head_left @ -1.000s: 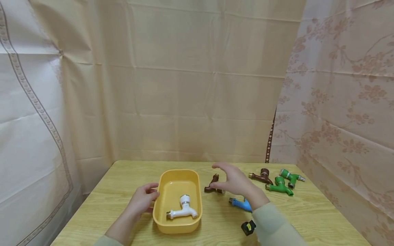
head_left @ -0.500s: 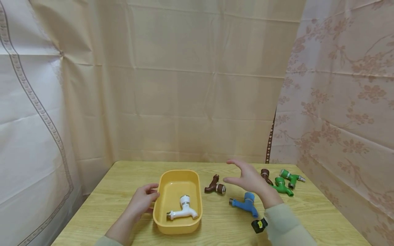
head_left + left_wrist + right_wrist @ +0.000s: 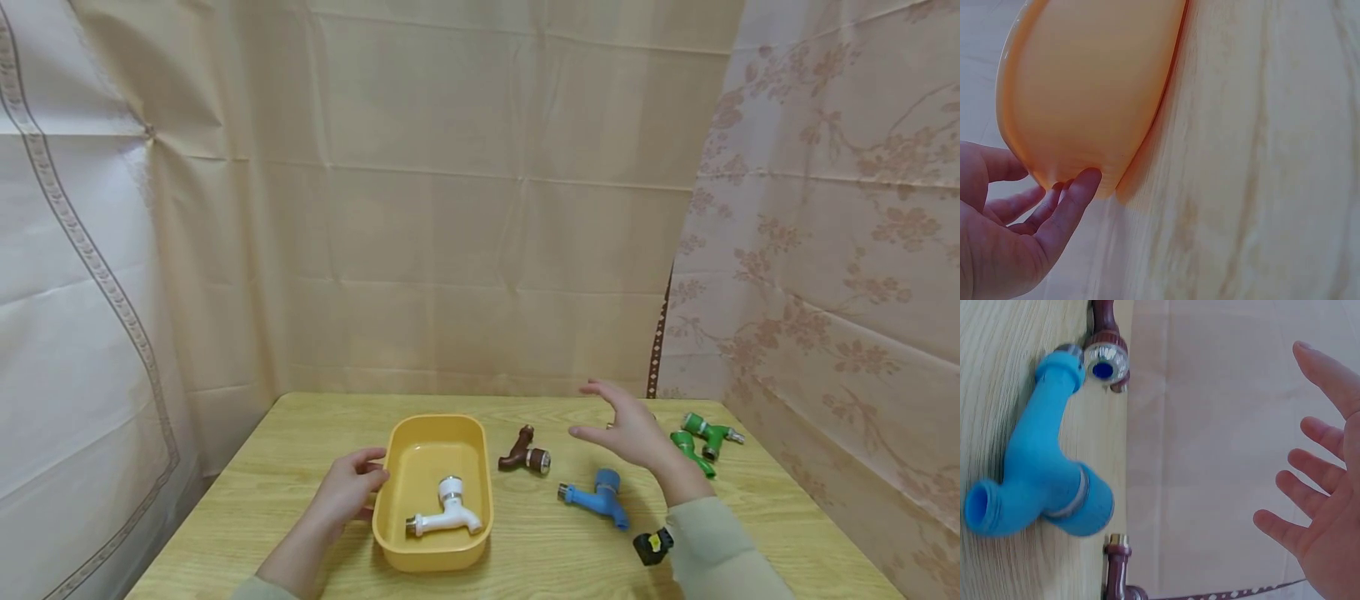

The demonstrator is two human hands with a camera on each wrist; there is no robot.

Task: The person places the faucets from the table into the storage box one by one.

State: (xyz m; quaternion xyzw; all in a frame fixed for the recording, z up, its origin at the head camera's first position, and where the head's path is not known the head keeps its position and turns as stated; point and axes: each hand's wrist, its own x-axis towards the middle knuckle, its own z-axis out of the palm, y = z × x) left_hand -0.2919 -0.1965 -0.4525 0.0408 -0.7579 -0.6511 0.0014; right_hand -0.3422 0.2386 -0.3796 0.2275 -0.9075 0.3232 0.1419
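Note:
My left hand (image 3: pixel 348 487) rests its fingertips and thumb against the outer left side of a yellow plastic tub (image 3: pixel 420 454). A white tap (image 3: pixel 448 515) with a metal threaded end lies inside it. The left wrist view shows the thumb on the tub's wall (image 3: pixel 1085 94), fingers loosely bent. My right hand (image 3: pixel 633 429) hovers over the right part of the table, fingers spread and holding nothing. Below and left of it lies a blue tap (image 3: pixel 600 498); a brown tap (image 3: pixel 525 454) sits between the tub and that hand. A second brown tap (image 3: pixel 1117 572) is mostly hidden behind the hand in the head view.
Two green taps, a nearer one (image 3: pixel 697 454) and a farther one (image 3: pixel 711 433), lie at the table's right side. A small black device (image 3: pixel 652 547) is at my right wrist. Curtains (image 3: pixel 480 208) hang behind the wooden table (image 3: pixel 300 442) and along both sides.
My right hand has moved right, away from the brown tap near the tub, uncovering that tap and the blue one. It now covers the second brown tap. The left hand and tub stay put.

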